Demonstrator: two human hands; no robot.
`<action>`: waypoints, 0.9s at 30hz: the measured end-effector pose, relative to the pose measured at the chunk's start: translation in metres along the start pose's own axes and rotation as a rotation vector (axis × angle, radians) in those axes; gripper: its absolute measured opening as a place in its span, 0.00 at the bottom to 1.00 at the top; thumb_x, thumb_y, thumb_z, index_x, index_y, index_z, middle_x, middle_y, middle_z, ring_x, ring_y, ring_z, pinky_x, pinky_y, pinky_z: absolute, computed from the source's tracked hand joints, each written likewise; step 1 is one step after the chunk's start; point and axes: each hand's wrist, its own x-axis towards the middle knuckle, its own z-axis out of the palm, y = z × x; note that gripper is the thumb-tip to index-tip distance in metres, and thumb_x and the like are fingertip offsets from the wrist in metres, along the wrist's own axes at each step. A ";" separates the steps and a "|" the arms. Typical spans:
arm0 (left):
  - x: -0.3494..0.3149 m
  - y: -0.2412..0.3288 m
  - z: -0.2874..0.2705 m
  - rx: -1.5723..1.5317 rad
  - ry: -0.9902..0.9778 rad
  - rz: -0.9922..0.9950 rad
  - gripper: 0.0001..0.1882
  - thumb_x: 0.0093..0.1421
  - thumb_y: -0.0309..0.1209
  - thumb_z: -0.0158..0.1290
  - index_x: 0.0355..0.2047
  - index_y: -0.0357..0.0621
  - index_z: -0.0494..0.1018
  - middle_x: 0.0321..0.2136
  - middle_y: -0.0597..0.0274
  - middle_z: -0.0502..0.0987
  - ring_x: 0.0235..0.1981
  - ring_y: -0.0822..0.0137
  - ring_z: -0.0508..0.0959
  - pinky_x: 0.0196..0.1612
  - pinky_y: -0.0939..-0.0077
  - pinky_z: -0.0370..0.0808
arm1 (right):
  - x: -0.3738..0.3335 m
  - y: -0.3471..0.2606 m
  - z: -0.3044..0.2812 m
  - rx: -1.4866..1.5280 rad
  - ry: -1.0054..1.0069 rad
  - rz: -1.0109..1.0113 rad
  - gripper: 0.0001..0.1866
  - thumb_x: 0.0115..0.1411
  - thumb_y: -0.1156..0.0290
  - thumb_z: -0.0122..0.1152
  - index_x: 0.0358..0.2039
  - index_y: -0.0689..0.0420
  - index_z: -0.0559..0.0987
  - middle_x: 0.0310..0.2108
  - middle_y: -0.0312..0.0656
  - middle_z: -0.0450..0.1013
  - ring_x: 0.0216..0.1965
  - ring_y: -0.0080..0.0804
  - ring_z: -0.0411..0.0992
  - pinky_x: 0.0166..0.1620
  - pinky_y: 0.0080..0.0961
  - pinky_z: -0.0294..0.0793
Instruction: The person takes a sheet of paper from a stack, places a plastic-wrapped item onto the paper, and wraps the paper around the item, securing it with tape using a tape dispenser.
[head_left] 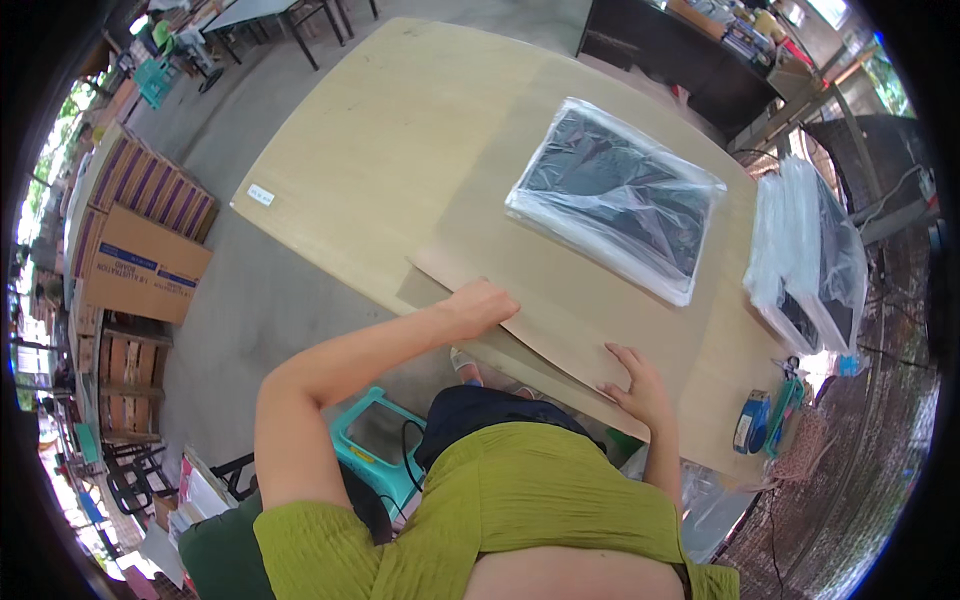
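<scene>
A large brown cardboard sheet (570, 300) lies along the near side of the table, its near edge slightly raised. My left hand (482, 306) is closed on that near edge, fingers curled. Farther right along the same sheet, my right hand (640, 388) rests near the edge with thumb and fingers apart. Beyond the sheet sits a stack of dark flat panels in clear plastic wrap (620, 190). The underside of the sheet is mostly hidden.
The wide tan table (380, 130) spreads ahead. More plastic-wrapped panels (805, 250) stand at the right, near a blue tape dispenser (752, 422). A teal stool (375, 450) is beside me. Cardboard boxes (145, 262) stand at left; a dark desk (680, 60) is behind.
</scene>
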 end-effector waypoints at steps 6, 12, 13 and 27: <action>0.002 0.002 -0.056 -0.359 -0.041 -0.172 0.20 0.47 0.25 0.65 0.43 0.45 0.76 0.30 0.54 0.79 0.36 0.51 0.80 0.42 0.60 0.75 | 0.001 -0.013 -0.013 -0.070 -0.018 0.046 0.32 0.54 0.64 0.69 0.60 0.48 0.73 0.54 0.46 0.73 0.55 0.48 0.71 0.55 0.41 0.71; 0.002 0.008 -0.054 -0.138 0.282 -0.048 0.20 0.57 0.27 0.57 0.51 0.50 0.77 0.37 0.50 0.79 0.41 0.55 0.79 0.42 0.58 0.76 | 0.010 0.022 -0.003 -0.147 0.072 0.013 0.23 0.60 0.76 0.51 0.57 0.49 0.75 0.45 0.52 0.77 0.47 0.51 0.75 0.49 0.44 0.73; 0.002 0.007 -0.046 -0.096 0.263 -0.027 0.19 0.58 0.27 0.55 0.51 0.50 0.77 0.38 0.52 0.79 0.42 0.56 0.79 0.42 0.58 0.76 | 0.011 0.027 -0.002 -0.185 0.026 0.043 0.22 0.60 0.76 0.52 0.55 0.49 0.76 0.46 0.51 0.77 0.46 0.51 0.75 0.49 0.44 0.74; -0.044 0.038 -0.031 0.047 0.233 0.034 0.12 0.56 0.24 0.48 0.41 0.47 0.74 0.35 0.59 0.80 0.36 0.53 0.82 0.35 0.58 0.77 | -0.031 0.014 -0.006 -0.308 0.088 -0.083 0.20 0.57 0.79 0.48 0.49 0.56 0.79 0.49 0.48 0.77 0.43 0.47 0.78 0.48 0.42 0.76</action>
